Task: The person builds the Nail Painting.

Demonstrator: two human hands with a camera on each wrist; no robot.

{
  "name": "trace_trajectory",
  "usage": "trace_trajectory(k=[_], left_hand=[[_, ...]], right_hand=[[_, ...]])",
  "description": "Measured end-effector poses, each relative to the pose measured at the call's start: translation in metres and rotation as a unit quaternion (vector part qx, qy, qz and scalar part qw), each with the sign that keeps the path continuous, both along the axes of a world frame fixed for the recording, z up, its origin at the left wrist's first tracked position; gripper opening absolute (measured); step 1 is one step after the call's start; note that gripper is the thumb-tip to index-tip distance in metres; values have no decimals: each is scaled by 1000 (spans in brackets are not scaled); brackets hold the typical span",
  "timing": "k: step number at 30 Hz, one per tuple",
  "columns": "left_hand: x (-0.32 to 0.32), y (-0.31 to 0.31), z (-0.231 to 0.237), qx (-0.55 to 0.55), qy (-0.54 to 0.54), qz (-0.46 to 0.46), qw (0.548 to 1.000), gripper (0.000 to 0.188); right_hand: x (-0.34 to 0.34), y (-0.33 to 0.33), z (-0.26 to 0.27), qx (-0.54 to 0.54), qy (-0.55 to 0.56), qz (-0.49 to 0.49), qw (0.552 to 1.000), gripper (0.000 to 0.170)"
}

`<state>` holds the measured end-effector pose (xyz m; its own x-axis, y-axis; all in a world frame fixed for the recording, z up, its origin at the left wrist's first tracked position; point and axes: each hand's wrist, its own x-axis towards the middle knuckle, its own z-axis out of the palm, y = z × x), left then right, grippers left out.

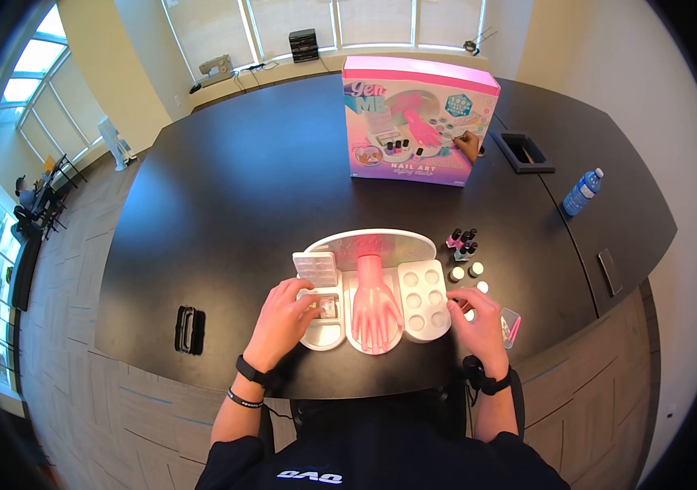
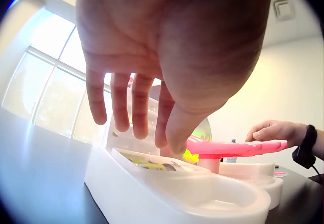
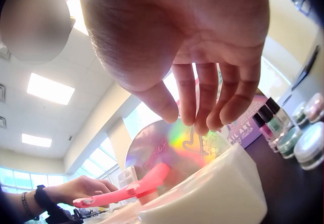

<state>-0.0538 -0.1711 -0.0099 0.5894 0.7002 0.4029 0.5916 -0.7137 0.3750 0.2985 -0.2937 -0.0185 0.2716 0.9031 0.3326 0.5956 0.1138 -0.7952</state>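
Observation:
A white toy nail studio [image 1: 343,337] stands near the table's front edge, with a pink model hand [image 1: 374,302] palm down in its middle and a shiny backboard [image 1: 406,243] behind. My left hand [image 1: 285,317] hangs over the studio's left compartments, fingers pointing down and nothing seen in them. Beneath them, a small yellow and grey packet [image 2: 147,163] lies in a compartment. A lidded case [image 1: 314,268] stands upright behind that hand. My right hand [image 1: 479,324] hovers beside the round-welled palette [image 1: 424,300] on the right, fingertips close to its outer edge, nothing seen between them.
Nail polish bottles [image 1: 461,242] and small jars [image 1: 476,269] stand right of the studio. A clear container [image 1: 511,327] sits by my right wrist. Farther back are the nail art box [image 1: 414,122] and a water bottle [image 1: 583,193]. A black object [image 1: 190,330] lies far left.

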Motion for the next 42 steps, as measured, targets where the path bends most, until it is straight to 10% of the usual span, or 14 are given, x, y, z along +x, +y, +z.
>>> trace_trajectory(k=[42], left_hand=[[-25, -24, 26, 40, -95, 75, 992, 21]], right_hand=[[78, 143, 9, -109, -263, -46, 957, 23]])
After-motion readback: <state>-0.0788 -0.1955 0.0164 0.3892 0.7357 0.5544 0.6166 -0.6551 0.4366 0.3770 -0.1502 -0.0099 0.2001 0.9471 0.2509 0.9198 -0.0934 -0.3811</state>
